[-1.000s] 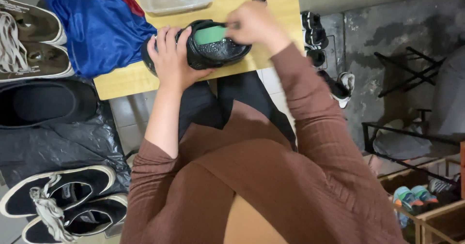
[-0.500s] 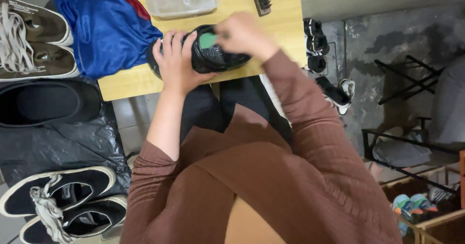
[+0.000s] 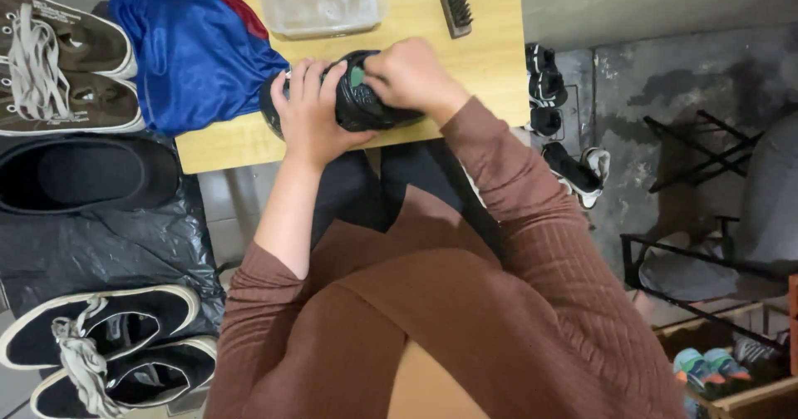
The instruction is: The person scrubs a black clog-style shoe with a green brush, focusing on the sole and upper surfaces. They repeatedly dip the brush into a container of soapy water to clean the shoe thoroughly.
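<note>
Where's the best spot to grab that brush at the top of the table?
Judging by its pose, grip the brush across its long narrow sides near the end facing you, coming from above. It lies flat on the wooden table, apart from the plastic tub, so both sides look free.

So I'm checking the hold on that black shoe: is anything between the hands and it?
Nothing visible for the left hand, which lies straight on the black shoe. Under the right hand a small green thing shows against the shoe; what it is can't be told.
</note>
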